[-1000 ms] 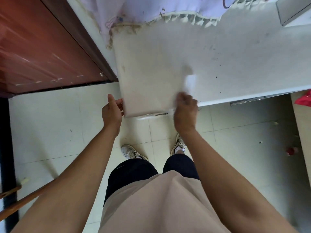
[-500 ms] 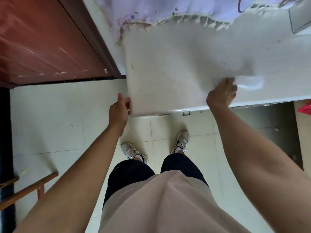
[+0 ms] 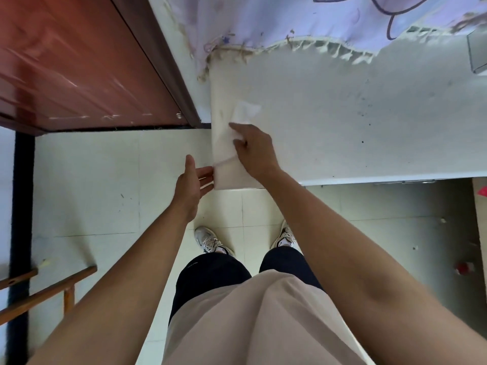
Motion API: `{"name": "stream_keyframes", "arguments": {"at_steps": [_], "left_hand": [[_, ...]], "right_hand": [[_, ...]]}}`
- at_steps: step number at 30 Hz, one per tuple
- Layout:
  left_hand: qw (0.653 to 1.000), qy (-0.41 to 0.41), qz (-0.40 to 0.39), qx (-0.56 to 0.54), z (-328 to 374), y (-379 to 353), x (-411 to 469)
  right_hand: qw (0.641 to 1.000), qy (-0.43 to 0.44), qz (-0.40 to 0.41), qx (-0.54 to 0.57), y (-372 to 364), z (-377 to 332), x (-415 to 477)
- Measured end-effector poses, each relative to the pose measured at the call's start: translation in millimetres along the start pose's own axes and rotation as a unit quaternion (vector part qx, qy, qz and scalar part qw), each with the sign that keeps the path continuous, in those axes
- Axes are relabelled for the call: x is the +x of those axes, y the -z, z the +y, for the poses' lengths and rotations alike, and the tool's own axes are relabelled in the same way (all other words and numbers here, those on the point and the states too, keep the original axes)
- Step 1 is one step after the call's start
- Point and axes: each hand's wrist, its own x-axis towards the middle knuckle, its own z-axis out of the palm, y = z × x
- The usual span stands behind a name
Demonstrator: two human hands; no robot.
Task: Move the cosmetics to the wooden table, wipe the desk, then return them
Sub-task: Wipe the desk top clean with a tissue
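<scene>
1. Hard to make out the wipe (image 3: 246, 111): a thin white sheet, smeared by blur, nearly lost against the white counter (image 3: 342, 122), lying near its left edge.
2. Hidden under the right grip (image 3: 253, 150), the wipe's near end; grasping the wipe with curled fingers, forefinger stretched forward, pressing it flat to the counter top.
3. Released, the left grip (image 3: 192, 180): fingers straight, palm toward the counter's near left corner, fingertips right at its edge, contact hard to tell.
4. Cut off at the right, the counter; far side covered by a pale purple cloth (image 3: 303, 19) with a frilled hem.
5. Matte on the counter top, speckled with dark dots; rounded at the corner.
6. Glossy red-brown door (image 3: 79, 61) at left, cut off by the view's edge.
7. Smooth pale tiles on the floor (image 3: 87, 185); at right on it a small red thing (image 3: 465, 267), too blurred to name.
8. Only a corner in view of a grey box (image 3: 477, 55) at the top right.
</scene>
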Motion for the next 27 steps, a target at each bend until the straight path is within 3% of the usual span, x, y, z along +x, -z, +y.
{"name": "stream_keyframes", "arguments": {"at_steps": [3,7,10,15,21,24,27], "left_hand": [[1.000,-0.005,0.001,0.015,-2,-1,4],[1.000,-0.010,0.007,0.016,-3,-1,7],[1.000,-0.004,-0.004,-0.001,-4,1,5],[0.999,0.021,-0.014,-0.025,-6,4,-1],[0.999,0.036,-0.021,0.013,-6,10,-5],[0.999,0.024,-0.017,0.032,-6,8,1],[0.999,0.022,-0.027,0.042,-5,9,5]], "right_hand": [[0.995,-0.044,0.088,0.003,36,29,6],[0.976,-0.074,0.044,-0.198,55,66,-3],[0.967,-0.061,0.060,-0.240,33,52,-3],[0.984,0.022,-0.005,-0.178,-28,2,8],[0.951,0.165,-0.123,-0.232,-12,11,-2],[0.979,0.102,-0.003,-0.177,17,47,-27],[0.970,-0.107,0.174,-0.134,33,76,-64]]}}
